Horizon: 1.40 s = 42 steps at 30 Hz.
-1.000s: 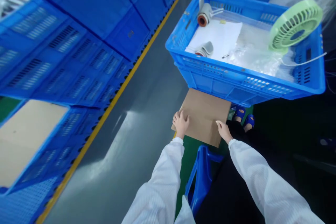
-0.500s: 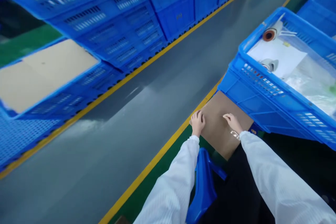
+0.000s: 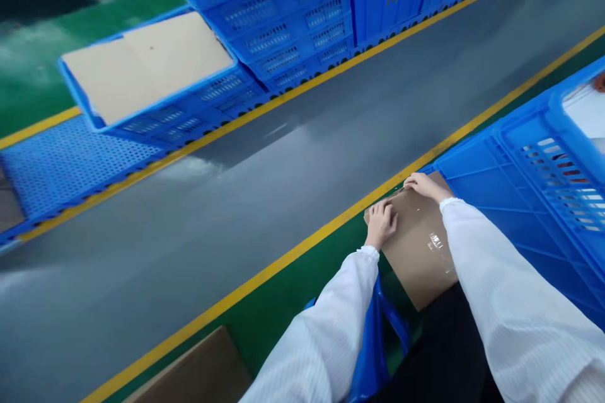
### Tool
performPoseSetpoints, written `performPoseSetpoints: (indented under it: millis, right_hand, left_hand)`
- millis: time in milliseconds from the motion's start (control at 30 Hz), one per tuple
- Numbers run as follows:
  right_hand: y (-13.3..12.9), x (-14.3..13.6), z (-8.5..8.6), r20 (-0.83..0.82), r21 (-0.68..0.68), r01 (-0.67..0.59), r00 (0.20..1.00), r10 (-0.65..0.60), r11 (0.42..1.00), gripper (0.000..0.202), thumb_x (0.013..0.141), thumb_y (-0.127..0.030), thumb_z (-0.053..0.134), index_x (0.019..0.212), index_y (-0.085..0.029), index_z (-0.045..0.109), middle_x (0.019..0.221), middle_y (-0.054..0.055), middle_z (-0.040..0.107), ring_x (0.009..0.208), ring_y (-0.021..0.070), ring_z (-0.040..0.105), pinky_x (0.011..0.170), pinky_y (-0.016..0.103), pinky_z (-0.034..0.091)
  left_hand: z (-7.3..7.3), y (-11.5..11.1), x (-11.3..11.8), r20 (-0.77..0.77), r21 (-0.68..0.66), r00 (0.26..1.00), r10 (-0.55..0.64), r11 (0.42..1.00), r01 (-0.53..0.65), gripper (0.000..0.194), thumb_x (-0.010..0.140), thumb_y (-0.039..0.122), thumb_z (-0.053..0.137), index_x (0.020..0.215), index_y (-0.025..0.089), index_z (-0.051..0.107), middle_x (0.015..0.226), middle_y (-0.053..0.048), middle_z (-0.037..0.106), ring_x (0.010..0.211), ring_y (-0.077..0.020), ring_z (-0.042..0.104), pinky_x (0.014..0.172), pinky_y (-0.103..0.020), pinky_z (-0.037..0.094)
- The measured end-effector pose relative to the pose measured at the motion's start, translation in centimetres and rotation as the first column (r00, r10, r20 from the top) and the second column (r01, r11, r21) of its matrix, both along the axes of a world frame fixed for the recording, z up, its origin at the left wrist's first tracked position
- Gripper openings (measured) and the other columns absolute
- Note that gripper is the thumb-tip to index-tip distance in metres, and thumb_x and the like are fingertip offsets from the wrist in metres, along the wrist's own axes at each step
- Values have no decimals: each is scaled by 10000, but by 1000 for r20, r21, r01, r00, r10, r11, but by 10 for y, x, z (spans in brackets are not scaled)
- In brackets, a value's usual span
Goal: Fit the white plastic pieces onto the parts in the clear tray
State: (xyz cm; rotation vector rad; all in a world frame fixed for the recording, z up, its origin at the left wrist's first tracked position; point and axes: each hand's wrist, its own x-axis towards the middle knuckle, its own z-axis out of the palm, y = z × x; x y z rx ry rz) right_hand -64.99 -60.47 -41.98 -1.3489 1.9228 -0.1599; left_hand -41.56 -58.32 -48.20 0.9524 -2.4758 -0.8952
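A brown cardboard box [image 3: 413, 249] lies in front of me, closed on top, with shiny clear tape on its surface. My left hand [image 3: 382, 222] is at its left corner, fingers curled over the edge and gripping it. At the far edge is my right hand [image 3: 424, 186], its fingers bent together against the cardboard. Whatever those right fingertips may hold is too small to make out. Part of a blue plastic stool [image 3: 371, 352] shows below the box, partly hidden by my left sleeve.
Tall blue crates [image 3: 510, 170] stand close on the right. Across the grey aisle [image 3: 265, 189], stacked blue crates [image 3: 283, 19] and a cardboard-topped crate [image 3: 155, 63] rest on blue pallets. Another brown carton [image 3: 203, 371] lies on the floor at lower left.
My right hand has moved from the middle of the box top to its far edge. Earlier it pinched a small thin thing. The left hand stays at the corner; the view has turned left.
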Motion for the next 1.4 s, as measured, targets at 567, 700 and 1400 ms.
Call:
performPoseSetpoints:
  millis: [567, 700, 1400]
  right_hand:
    - [-28, -12, -19, 123, 108, -214, 972, 201, 971, 165, 830, -233, 618, 877, -158, 757, 890, 64, 742, 833, 176, 639, 781, 250, 440]
    - [-27, -14, -22, 126, 90, -238, 966, 226, 967, 172, 824, -252, 613, 873, -179, 761, 872, 54, 742, 802, 170, 641, 740, 236, 435]
    - [-21, -7, -20, -27, 9, -447, 894, 447, 895, 250, 772, -53, 498, 783, -186, 710, 890, 67, 634, 800, 160, 559, 719, 249, 356]
  left_hand:
    - [-2, -3, 1, 93, 30, 995, -36, 999, 33, 246, 896, 329, 492, 1085, 174, 522, 1292, -181, 506, 1201, -302, 465, 986, -489, 363]
    - [-2, -2, 0, 13, 27, 1000, 27, 999, -27, 213, 859, 294, 558, 1044, 195, 529, 1253, -155, 538, 1172, -302, 494, 966, -483, 386]
    - [-5, 0, 0, -15, 13, 999, 34, 999, -34, 183, 861, 295, 559, 1013, 198, 527, 1239, -152, 551, 1154, -302, 502, 960, -480, 382]
